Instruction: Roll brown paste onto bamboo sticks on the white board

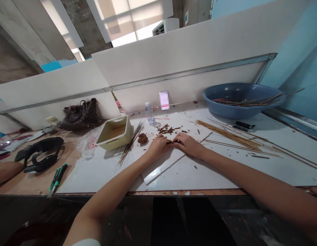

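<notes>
My left hand (160, 147) and my right hand (188, 145) meet over a white board (158, 172) on the table. Their fingertips close on a small dark brown piece (173, 142), mostly hidden by the fingers. Just beyond them lies a scatter of short dark brown pieces (166, 130). A brown, dough-like lump (142, 138) sits left of my left hand. To the right of my right hand, a bundle of thin tan sticks (229, 136) lies flat, with darker coated sticks (289, 150) spread beside it.
A yellowish tub (114, 141) with liquid, thin sticks (130, 143), a clear bottle (149, 114) and an upright phone (164, 100) stand or lie around. At back right is a blue basin (232, 111). Cutters (57, 177), a black headset (43, 155) and a brown bag (80, 116) are left.
</notes>
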### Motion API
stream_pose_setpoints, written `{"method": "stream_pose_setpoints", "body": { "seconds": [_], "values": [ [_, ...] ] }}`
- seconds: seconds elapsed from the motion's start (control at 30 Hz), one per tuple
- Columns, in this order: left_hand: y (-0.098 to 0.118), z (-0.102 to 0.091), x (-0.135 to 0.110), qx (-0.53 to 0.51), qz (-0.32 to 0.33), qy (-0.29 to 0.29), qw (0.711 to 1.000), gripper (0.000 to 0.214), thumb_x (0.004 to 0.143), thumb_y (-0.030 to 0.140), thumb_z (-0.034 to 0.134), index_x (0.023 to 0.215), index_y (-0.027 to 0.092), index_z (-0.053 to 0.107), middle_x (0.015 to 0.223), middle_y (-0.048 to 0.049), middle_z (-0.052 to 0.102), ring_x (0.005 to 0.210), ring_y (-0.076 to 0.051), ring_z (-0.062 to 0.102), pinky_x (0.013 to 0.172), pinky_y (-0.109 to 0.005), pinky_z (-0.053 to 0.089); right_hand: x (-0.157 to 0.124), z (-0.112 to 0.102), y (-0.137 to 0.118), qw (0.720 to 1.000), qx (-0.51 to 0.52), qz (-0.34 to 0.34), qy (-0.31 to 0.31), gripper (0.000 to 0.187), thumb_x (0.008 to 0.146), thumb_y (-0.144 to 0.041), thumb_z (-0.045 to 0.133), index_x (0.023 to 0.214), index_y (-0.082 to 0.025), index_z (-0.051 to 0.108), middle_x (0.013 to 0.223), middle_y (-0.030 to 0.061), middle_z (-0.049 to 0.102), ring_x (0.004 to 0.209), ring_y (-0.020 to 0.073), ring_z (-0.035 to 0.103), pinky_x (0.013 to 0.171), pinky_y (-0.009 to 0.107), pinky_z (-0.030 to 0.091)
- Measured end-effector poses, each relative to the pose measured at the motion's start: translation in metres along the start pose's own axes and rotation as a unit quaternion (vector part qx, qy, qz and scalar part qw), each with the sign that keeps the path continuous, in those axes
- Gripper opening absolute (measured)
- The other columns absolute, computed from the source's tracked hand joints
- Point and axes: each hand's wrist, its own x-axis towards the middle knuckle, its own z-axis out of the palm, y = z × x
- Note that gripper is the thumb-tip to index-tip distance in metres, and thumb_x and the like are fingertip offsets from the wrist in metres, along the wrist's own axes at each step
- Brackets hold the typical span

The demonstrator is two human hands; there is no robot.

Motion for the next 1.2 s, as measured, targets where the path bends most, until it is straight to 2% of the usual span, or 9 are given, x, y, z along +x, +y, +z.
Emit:
{"method": "stream_pose_setpoints", "body": {
  "seconds": [0.13,0.27,0.4,0.53,0.67,0.77,0.9,1.03,1.2],
  "values": [
    [0.002,0.0,-0.002,-0.004,-0.016,0.017,1.0,0.017,0.107,0.033,0.073,0.11,0.023,0.087,0.096,-0.0074,0.084,0.098,-0.027,0.066,0.09,-0.04,0.056,0.0,-0.002,0.0,1.0,-0.011,-0.013,-0.012,0.022,0.11,-0.036,0.064,0.115,-0.023,0.081,0.112,0.0116,0.083,0.106,0.0294,0.075,0.096,0.043,0.06],
    [0.004,-0.001,-0.002,-0.021,-0.027,0.039,0.999,0.015,0.105,0.032,0.075,0.103,0.025,0.089,0.089,-0.0067,0.083,0.096,-0.027,0.065,0.088,-0.04,0.058,-0.003,-0.003,0.0,0.999,-0.04,-0.032,-0.014,0.03,0.113,-0.037,0.058,0.113,-0.023,0.084,0.104,0.0113,0.084,0.098,0.029,0.076,0.091,0.042,0.059],
    [0.002,0.0,-0.001,-0.032,-0.009,0.036,0.999,0.015,0.104,0.029,0.076,0.1,0.025,0.09,0.088,-0.0075,0.084,0.094,-0.027,0.065,0.084,-0.04,0.058,-0.005,-0.003,0.002,0.997,-0.054,-0.05,-0.019,0.034,0.115,-0.04,0.055,0.115,-0.023,0.085,0.103,0.0112,0.084,0.094,0.0271,0.076,0.088,0.04,0.058],
    [-0.001,-0.001,0.0,-0.007,-0.007,0.018,1.0,0.015,0.104,0.032,0.076,0.106,0.026,0.09,0.091,-0.0075,0.085,0.093,-0.027,0.067,0.085,-0.041,0.058,-0.003,-0.004,0.005,0.996,-0.064,-0.061,-0.024,0.036,0.115,-0.041,0.054,0.113,-0.022,0.085,0.101,0.0126,0.083,0.094,0.0278,0.075,0.087,0.041,0.06],
    [0.004,-0.007,0.001,0.007,0.005,0.008,1.0,0.021,0.108,0.036,0.07,0.109,0.026,0.088,0.09,-0.0082,0.083,0.093,-0.026,0.069,0.089,-0.041,0.056,-0.001,-0.004,0.003,0.996,-0.066,-0.049,-0.018,0.036,0.116,-0.039,0.052,0.117,-0.021,0.084,0.108,0.0144,0.082,0.102,0.0298,0.075,0.094,0.044,0.06],
    [0.011,-0.009,0.001,0.006,-0.028,0.003,1.0,0.022,0.109,0.034,0.068,0.106,0.025,0.088,0.09,-0.0079,0.083,0.093,-0.026,0.069,0.089,-0.04,0.055,0.0,-0.002,-0.003,0.997,-0.063,-0.03,-0.012,0.037,0.116,-0.037,0.049,0.116,-0.022,0.084,0.106,0.0139,0.081,0.099,0.0292,0.074,0.094,0.045,0.06],
    [0.018,-0.01,0.002,-0.021,-0.071,-0.013,0.997,0.031,0.11,0.03,0.063,0.091,0.024,0.086,0.084,-0.0064,0.082,0.084,-0.024,0.069,0.086,-0.037,0.054,0.0,0.0,-0.01,0.999,-0.031,-0.018,-0.003,0.03,0.113,-0.039,0.058,0.117,-0.023,0.083,0.108,0.013,0.081,0.104,0.0291,0.073,0.097,0.046,0.059],
    [0.02,-0.014,0.004,-0.035,-0.079,-0.008,0.996,0.023,0.107,0.031,0.07,0.094,0.023,0.087,0.086,-0.0061,0.083,0.085,-0.024,0.07,0.085,-0.036,0.054,-0.001,-0.002,-0.012,1.0,-0.01,0.001,-0.026,0.026,0.112,-0.038,0.062,0.118,-0.023,0.083,0.111,0.0117,0.083,0.103,0.0284,0.075,0.096,0.043,0.058],
    [0.02,-0.016,0.005,-0.017,-0.061,-0.04,0.997,0.021,0.104,0.038,0.075,0.095,0.024,0.087,0.084,-0.006,0.081,0.083,-0.025,0.066,0.084,-0.037,0.052,-0.003,-0.006,-0.012,0.999,-0.021,-0.002,-0.045,0.028,0.113,-0.036,0.059,0.117,-0.023,0.084,0.108,0.0108,0.084,0.098,0.0279,0.076,0.091,0.04,0.056]
  ]
}}
